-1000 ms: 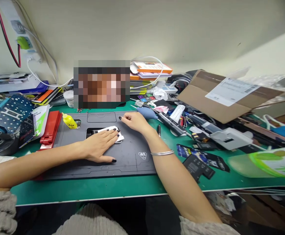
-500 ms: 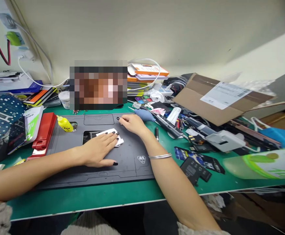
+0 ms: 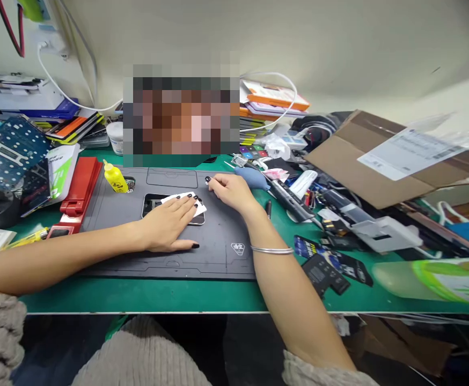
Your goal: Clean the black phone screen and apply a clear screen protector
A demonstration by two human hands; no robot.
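a left hand [image 3: 166, 225] lies flat on a crumpled white paper wipe [image 3: 186, 202], its fingers spread and released, pressing the wipe onto a dark, glossy phone [image 3: 197, 219] near the middle of a matte black repair mat [image 3: 222, 262]. the right hand [image 3: 232, 192], with a thin silver bangle [image 3: 272, 250] at its wrist, rests just to the right, fingers loosely curled and gripping nothing visible. the mat lies on a smooth green surface [image 3: 138, 295]. a soft blue rubber air blower [image 3: 254, 179] sits just beyond the right hand, and a yellow plastic squeeze bottle [image 3: 114, 178] stands at the mat's far left. grit caught under the wipe could scratch the phone's glossy face, and a careless reach could knock the heap of small tools [image 3: 294, 198] at far right.
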